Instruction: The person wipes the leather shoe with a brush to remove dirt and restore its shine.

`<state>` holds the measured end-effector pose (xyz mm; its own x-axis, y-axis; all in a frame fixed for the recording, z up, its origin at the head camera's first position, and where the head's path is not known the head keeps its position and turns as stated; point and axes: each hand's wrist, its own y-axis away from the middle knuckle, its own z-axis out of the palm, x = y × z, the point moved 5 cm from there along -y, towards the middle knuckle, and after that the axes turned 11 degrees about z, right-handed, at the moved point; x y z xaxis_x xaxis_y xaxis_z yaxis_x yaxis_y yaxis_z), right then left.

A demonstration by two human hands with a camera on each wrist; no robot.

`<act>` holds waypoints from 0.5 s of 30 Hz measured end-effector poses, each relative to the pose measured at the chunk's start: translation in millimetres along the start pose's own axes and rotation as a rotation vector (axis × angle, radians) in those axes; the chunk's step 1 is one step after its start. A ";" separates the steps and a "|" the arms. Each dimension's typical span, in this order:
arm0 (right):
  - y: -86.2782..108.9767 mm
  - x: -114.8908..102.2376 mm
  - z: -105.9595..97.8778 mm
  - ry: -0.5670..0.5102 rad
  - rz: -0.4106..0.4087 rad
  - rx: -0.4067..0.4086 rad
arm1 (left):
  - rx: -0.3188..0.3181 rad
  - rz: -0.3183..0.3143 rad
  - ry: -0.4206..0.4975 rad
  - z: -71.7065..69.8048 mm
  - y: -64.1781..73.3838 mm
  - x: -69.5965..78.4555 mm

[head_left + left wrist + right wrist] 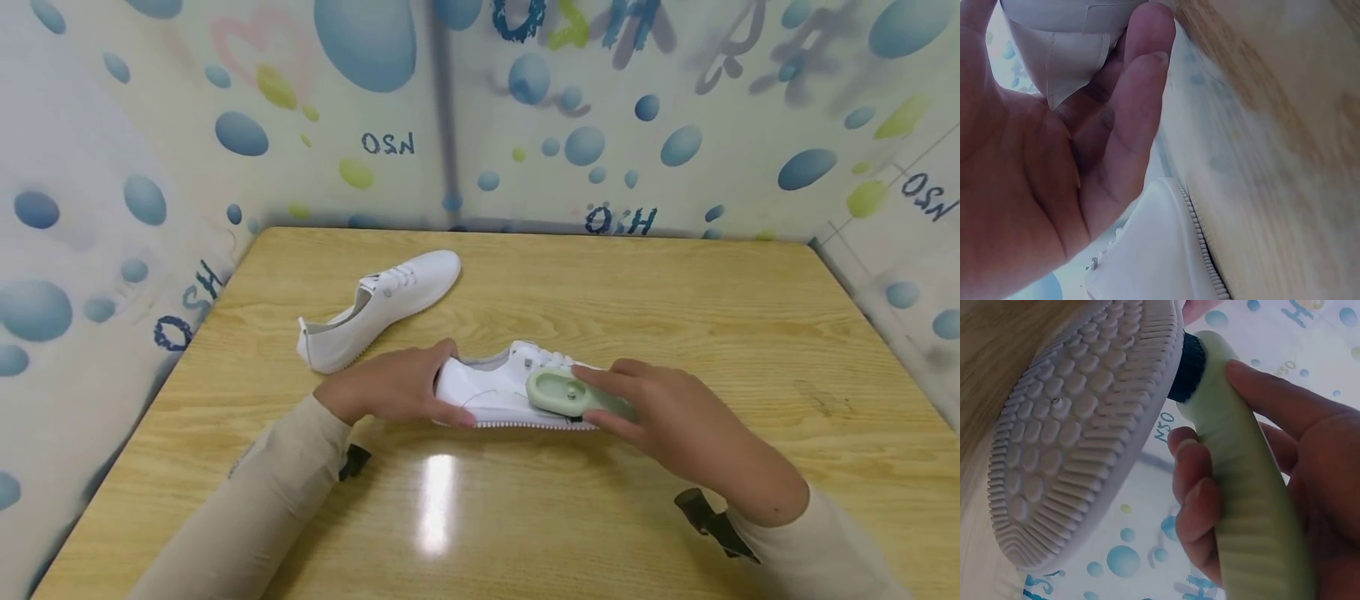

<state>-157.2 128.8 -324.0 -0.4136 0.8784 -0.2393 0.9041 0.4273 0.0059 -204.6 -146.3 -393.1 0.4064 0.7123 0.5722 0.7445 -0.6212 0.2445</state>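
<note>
A white lace-up shoe is tipped on the table, its studded sole showing in the right wrist view. My left hand grips its heel end, thumb and fingers on either side. In my right hand is a pale green brush, fingers curled round the handle. Its dark bristles touch the shoe's side just above the sole. The toe is partly hidden behind the brush and right hand in the head view.
The other white shoe lies farther back and left on the wooden table. Behind the table stands a wall patterned with blue and green spots. A dark strap piece shows at my right wrist.
</note>
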 end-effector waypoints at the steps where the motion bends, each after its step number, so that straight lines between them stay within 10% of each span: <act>1: -0.1 0.7 -0.2 0.009 0.001 -0.001 | 0.002 -0.001 -0.007 -0.4 -0.2 0.2; 15: 7.6 28.6 -16.7 0.068 0.086 -0.080 | -0.004 -0.006 -0.014 0.8 -1.3 -1.6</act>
<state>-164.0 160.7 -314.6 -0.3434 0.9240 -0.1683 0.9263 0.3627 0.1017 -205.7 -146.4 -395.0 0.4096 0.7202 0.5599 0.7449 -0.6184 0.2505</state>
